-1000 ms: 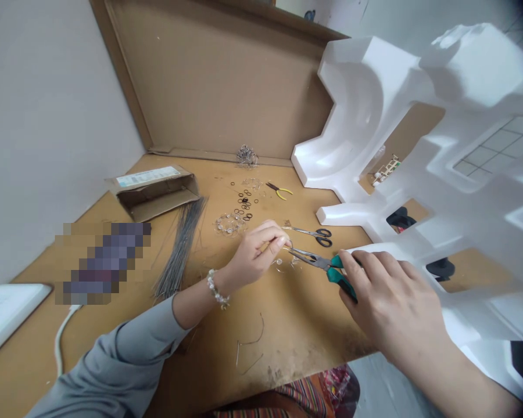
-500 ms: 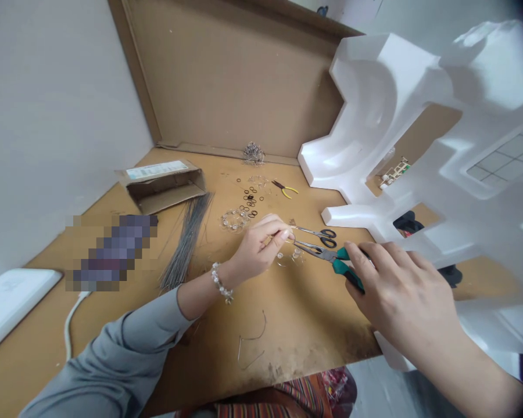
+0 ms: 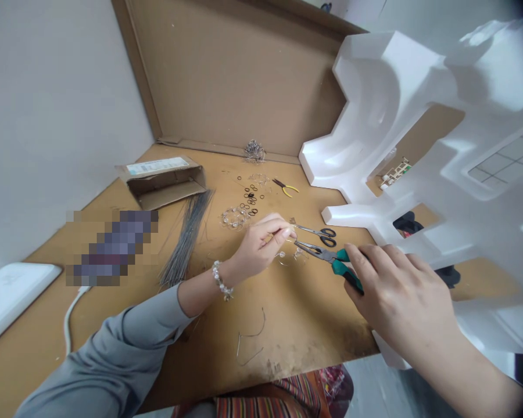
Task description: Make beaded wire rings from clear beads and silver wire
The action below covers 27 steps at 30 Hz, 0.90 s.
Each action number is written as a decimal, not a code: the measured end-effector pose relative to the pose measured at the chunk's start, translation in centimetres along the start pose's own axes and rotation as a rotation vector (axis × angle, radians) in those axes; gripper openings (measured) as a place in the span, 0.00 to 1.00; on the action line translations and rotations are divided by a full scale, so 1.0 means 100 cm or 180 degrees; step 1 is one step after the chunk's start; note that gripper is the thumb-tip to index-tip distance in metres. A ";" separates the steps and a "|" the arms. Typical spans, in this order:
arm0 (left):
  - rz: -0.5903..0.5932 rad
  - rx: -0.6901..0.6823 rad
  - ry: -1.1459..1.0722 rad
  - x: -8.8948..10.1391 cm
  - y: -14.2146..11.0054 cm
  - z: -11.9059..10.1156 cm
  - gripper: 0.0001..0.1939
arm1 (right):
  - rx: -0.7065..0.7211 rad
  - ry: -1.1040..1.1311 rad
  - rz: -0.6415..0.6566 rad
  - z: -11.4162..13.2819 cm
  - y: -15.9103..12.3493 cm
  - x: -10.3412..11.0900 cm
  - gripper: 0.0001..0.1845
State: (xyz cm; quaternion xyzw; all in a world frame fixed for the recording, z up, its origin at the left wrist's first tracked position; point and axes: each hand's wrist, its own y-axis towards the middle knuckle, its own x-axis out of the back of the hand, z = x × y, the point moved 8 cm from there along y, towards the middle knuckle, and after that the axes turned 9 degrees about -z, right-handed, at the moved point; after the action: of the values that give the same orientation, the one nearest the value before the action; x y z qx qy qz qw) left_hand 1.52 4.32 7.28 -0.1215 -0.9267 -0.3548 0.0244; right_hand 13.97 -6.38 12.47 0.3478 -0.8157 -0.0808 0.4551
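Observation:
In the head view, my left hand (image 3: 265,242) is closed in a pinch, thumb against forefinger, on a thin piece of wire whose end shows faintly at the fingertips. My right hand (image 3: 398,290) wraps round the green and black handles of long-nose pliers (image 3: 325,253). The plier tips meet the wire just beside my left fingertips. Under the plier jaws lie curled wires with clear beads (image 3: 298,253). Black-handled scissors (image 3: 316,231) rest on the table just behind the pliers.
Dark rings (image 3: 250,197), a beaded wire loop (image 3: 234,217) and yellow-handled pliers (image 3: 285,187) lie farther back. A bundle of straight wires (image 3: 185,241) is left, by an open cardboard box (image 3: 165,188). White foam packing (image 3: 366,87) stands right. Bent wire (image 3: 250,335) lies in front.
The plier tips have shifted very slightly at the wire by my left fingertips. Both hands keep their grip, and the view has tilted a little.

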 end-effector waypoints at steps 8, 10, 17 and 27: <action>-0.0190 0.0028 -0.0132 0.003 -0.002 0.002 0.11 | 0.0034 -0.0158 0.0022 0.005 0.003 0.008 0.15; -0.0211 -0.0002 -0.0147 0.003 -0.002 0.002 0.11 | 0.0071 -0.0202 0.0059 0.006 0.004 0.008 0.15; -0.0238 -0.0121 -0.0199 0.004 -0.003 0.001 0.10 | 0.0114 -0.0242 0.0058 0.005 0.004 0.009 0.17; -0.0151 -0.0334 -0.0268 0.004 -0.002 -0.006 0.10 | -0.0023 -0.0051 -0.0003 -0.001 0.004 0.008 0.12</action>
State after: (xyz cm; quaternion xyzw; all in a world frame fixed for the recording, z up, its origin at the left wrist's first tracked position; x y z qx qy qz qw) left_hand 1.05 3.83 7.63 -0.1154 -0.9096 -0.3980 -0.0294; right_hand 13.57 -6.57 13.28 0.3458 -0.8188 -0.0868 0.4498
